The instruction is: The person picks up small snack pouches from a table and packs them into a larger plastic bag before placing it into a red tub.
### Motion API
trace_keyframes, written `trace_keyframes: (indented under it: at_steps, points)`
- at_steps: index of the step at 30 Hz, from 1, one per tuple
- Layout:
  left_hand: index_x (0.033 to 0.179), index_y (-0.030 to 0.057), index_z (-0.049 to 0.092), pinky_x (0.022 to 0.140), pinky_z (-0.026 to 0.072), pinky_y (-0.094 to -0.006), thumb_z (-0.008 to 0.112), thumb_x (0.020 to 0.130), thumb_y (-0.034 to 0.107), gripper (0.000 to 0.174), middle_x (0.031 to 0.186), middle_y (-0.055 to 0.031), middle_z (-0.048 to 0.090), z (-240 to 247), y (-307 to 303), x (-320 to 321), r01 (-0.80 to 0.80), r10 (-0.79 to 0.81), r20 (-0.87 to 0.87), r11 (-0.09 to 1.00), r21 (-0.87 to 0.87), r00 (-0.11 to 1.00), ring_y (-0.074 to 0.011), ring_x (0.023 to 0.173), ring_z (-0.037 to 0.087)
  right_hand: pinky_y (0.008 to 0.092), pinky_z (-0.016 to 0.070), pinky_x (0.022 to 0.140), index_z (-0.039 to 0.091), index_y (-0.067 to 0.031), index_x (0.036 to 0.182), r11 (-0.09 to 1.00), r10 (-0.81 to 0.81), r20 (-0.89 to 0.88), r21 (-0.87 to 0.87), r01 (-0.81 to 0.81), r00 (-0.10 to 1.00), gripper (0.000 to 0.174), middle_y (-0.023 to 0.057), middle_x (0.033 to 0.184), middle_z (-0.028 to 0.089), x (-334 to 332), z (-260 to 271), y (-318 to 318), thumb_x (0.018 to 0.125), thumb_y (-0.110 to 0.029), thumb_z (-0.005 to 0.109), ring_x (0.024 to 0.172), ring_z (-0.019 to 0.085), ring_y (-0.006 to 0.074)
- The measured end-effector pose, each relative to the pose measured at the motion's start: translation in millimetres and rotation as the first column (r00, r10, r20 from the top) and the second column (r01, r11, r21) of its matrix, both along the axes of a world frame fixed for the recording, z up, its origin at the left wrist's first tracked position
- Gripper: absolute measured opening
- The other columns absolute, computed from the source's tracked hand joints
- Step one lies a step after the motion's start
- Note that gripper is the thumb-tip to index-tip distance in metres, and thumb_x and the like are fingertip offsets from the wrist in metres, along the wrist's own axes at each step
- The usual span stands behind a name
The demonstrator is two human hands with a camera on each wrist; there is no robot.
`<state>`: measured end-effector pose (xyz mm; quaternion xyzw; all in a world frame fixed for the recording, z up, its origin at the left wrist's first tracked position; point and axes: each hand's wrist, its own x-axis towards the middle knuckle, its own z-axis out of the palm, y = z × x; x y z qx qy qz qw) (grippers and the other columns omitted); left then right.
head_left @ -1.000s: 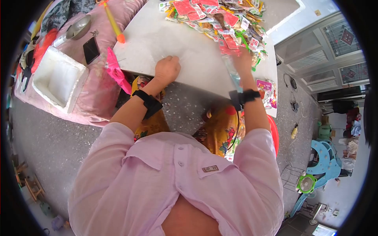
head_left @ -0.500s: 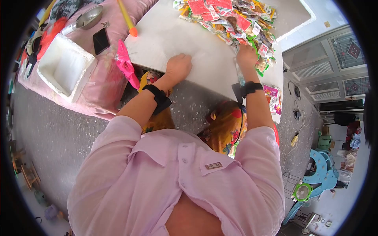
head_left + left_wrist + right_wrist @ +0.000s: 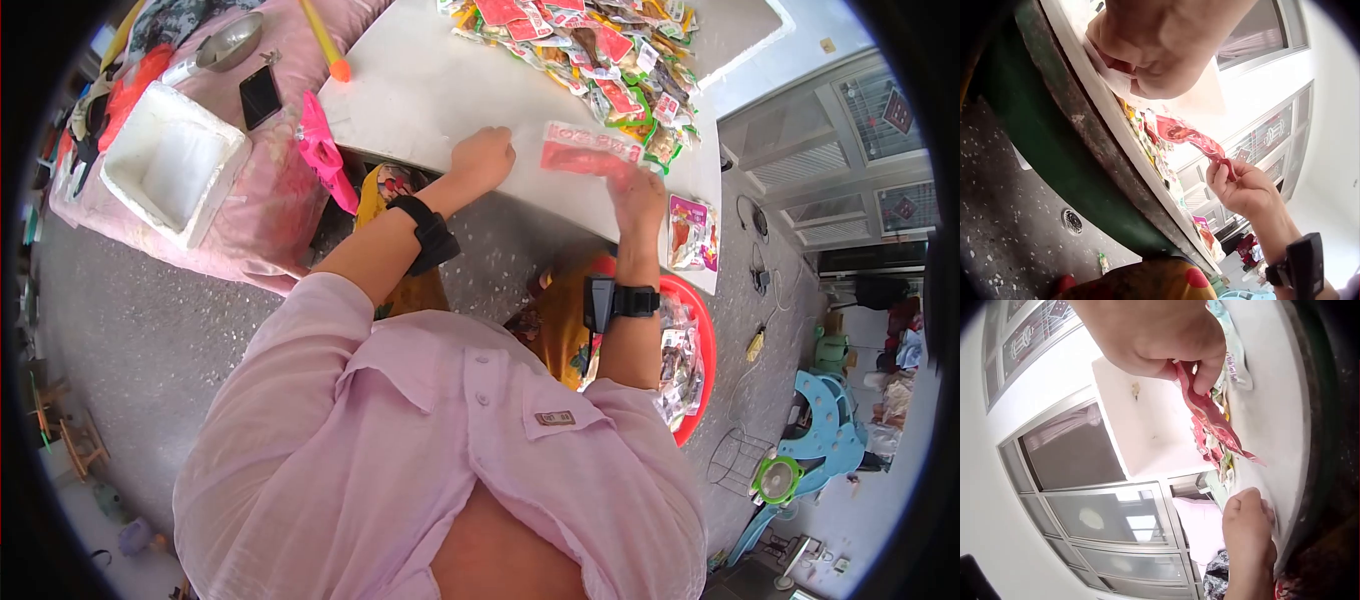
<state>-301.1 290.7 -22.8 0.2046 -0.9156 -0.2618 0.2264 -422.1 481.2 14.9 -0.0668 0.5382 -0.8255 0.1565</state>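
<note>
My right hand (image 3: 637, 195) pinches a red-and-clear snack packet (image 3: 585, 150) by one end, above the white table's near edge. In the right wrist view that packet (image 3: 1213, 419) hangs from thumb and fingers, seen nearly edge-on. A heap of snack packets (image 3: 600, 60) lies beyond it on the table. My left hand (image 3: 483, 160) rests at the table's near edge with curled fingers. Close up in the left wrist view, the left hand (image 3: 1154, 47) has a whitish patch by its fingertips; whether it grips something there I cannot tell.
A red tub (image 3: 708, 370) of packets stands below my right forearm. A purple packet (image 3: 688, 232) lies at the table's right corner. To the left, a pink-covered surface (image 3: 240, 225) carries a white foam box (image 3: 175, 165), a phone (image 3: 260, 97) and a pan (image 3: 230, 42).
My right hand has drawn back from the heap towards me, and the red packet now stretches out from it to the left. The left hand has shifted slightly right along the edge.
</note>
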Motion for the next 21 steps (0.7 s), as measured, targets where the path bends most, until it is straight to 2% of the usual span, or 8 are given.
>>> trace_keyframes:
  at_steps: [3,10,12,14,18,20,21]
  points:
    - [0.074,0.0026,0.049,0.062,0.0417,-0.0407,0.043,0.074,0.016,0.015,0.074,-0.0144,0.053,1,5,-1,0.008,-0.008,0.004,1.0,-0.004,1.0,-0.0315,0.071,0.052,0.0306,0.0487,0.054,0.044,-0.0031,0.078,0.999,0.001,0.152,-0.038,0.005,0.988,0.005,0.0079,0.073,0.052,16,-20,-1,0.078,-0.005,0.048,0.061,0.054,0.0175]
    - [0.074,0.0026,0.049,0.062,0.0418,-0.0407,0.043,0.075,0.017,0.016,0.074,-0.0148,0.053,2,9,-1,0.01,-0.01,-0.01,1.0,-0.013,1.0,-0.0319,0.071,0.052,0.0326,0.0486,0.055,0.043,-0.0022,0.08,0.99,0.107,0.242,-0.112,-0.082,0.964,0.004,0.009,0.076,0.052,21,-41,4,0.078,-0.003,0.047,0.063,0.054,0.0187]
    - [0.075,0.0031,0.05,0.061,0.0419,-0.041,0.044,0.075,0.017,0.015,0.074,-0.0147,0.053,2,14,1,0.028,-0.029,-0.015,0.999,-0.029,0.999,-0.032,0.07,0.052,0.0329,0.0483,0.057,0.043,-0.0018,0.08,0.997,0.081,0.04,-0.023,-0.08,0.996,0.005,0.0093,0.076,0.052,14,-59,2,0.078,-0.003,0.047,0.065,0.054,0.0188]
    - [0.075,0.0035,0.05,0.061,0.042,-0.0413,0.044,0.075,0.017,0.015,0.074,-0.0146,0.053,2,19,3,0.036,-0.036,-0.013,0.999,-0.036,0.999,-0.0323,0.07,0.052,0.0334,0.048,0.058,0.043,-0.0015,0.08,0.997,0.078,-0.053,0.01,-0.078,0.996,0.005,0.0095,0.077,0.052,9,-67,-2,0.078,-0.002,0.047,0.067,0.054,0.0188]
    - [0.075,0.0044,0.05,0.058,0.0422,-0.0422,0.045,0.075,0.017,0.014,0.074,-0.0143,0.052,4,27,3,0.059,-0.063,-0.059,0.997,-0.057,0.996,-0.0327,0.067,0.052,0.0316,0.0468,0.057,0.043,-0.0018,0.08,0.994,0.1,-0.037,-0.045,-0.101,0.994,0.006,0.0081,0.075,0.051,23,-73,-26,0.077,-0.004,0.048,0.064,0.052,0.0166]
    - [0.074,0.0049,0.05,0.056,0.0422,-0.0422,0.045,0.074,0.016,0.012,0.073,-0.0136,0.053,7,26,2,0.066,-0.075,-0.106,0.994,-0.09,0.991,-0.0323,0.065,0.053,0.0282,0.0441,0.05,0.044,-0.0025,0.077,0.992,0.122,-0.091,0.045,-0.118,0.988,0.007,0.0066,0.07,0.05,28,-71,-38,0.077,-0.007,0.05,0.058,0.049,0.0141]
    - [0.073,0.0052,0.051,0.055,0.0422,-0.042,0.046,0.073,0.016,0.012,0.072,-0.0131,0.053,8,26,2,0.061,-0.074,-0.122,0.992,-0.107,0.99,-0.0319,0.064,0.053,0.0259,0.0417,0.046,0.045,-0.003,0.075,0.981,0.14,-0.137,0.152,-0.119,0.981,0.008,0.0058,0.067,0.05,30,-67,-42,0.076,-0.008,0.051,0.054,0.047,0.0127]
